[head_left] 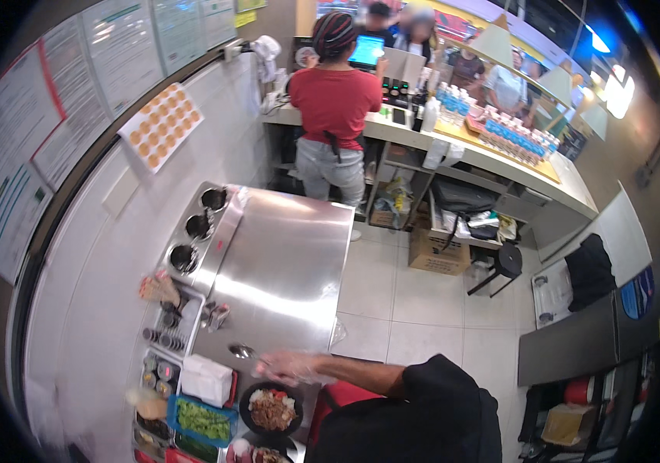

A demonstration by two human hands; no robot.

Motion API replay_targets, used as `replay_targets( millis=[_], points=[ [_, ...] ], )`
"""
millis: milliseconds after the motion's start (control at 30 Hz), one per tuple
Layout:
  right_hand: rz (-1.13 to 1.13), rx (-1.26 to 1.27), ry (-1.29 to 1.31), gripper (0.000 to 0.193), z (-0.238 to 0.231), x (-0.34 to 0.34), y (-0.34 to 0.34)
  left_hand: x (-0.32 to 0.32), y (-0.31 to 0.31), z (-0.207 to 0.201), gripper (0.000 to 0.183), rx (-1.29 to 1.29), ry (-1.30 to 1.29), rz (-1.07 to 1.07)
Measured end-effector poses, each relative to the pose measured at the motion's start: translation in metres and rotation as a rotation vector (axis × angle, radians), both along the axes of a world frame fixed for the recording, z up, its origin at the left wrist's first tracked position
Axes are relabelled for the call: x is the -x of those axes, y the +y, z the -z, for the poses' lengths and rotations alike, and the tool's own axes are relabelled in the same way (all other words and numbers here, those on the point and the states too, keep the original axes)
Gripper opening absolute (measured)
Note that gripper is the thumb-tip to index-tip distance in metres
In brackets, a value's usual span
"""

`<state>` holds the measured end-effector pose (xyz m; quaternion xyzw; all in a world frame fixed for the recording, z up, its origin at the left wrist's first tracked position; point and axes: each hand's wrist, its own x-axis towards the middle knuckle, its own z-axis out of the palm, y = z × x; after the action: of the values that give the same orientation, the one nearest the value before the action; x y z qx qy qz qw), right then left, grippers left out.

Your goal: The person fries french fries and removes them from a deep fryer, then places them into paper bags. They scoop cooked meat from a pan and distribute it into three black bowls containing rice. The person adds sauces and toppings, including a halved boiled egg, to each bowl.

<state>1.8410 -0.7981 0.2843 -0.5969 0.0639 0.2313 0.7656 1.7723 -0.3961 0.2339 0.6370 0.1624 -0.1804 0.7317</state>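
Observation:
My right hand [284, 369], in a clear plastic glove, reaches in from the right under a black sleeve [438, 378]. It is closed around a metal spoon [240, 350] whose shiny end points left over the steel counter [284, 231]. Just below the hand, a black bowl [297, 426] holds white rice, browned meat pieces and some red bits [272, 409]. A second serving with meat [264, 455] shows at the lower edge. My left hand is out of view. Left of the bowl lies a blue tray [231, 427] of chopped green leaves [201, 418].
White napkins [206, 380], small lidded jars [162, 373] and dark canisters [183, 258] line the wall side. A co-worker in red [335, 108] stands at the far counter by a lit screen [366, 51]. A black stool [506, 262] and cardboard box [434, 251] stand on the floor.

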Motion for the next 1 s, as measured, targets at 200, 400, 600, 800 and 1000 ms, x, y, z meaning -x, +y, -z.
replay_targets(
  millis=[200, 400, 600, 800, 1000],
  points=[
    [-0.107, 0.633, -0.457, 0.032, 0.048, 0.070, 0.048, 0.005, -0.030, -0.007, 0.052, -0.257, -0.185, 0.045],
    [0.080, 0.316, -0.258, 0.037, -0.031, 0.051, 0.049, 0.008, -0.026, -0.008, 0.042, 0.047, -0.209, -0.049],
    [0.060, 0.550, -0.200, 0.042, 0.012, 0.067, 0.083, 0.010, -0.030, -0.003, 0.039, -0.009, -0.194, -0.105],
    [0.031, 0.728, -0.061, 0.045, 0.045, 0.107, 0.098, 0.030, -0.051, 0.028, 0.037, -0.022, -0.195, -0.064],
    [0.072, 0.881, -0.454, 0.025, 0.045, 0.106, 0.114, 0.016, -0.098, 0.044, 0.036, 0.145, -0.055, -0.077]
  ],
)
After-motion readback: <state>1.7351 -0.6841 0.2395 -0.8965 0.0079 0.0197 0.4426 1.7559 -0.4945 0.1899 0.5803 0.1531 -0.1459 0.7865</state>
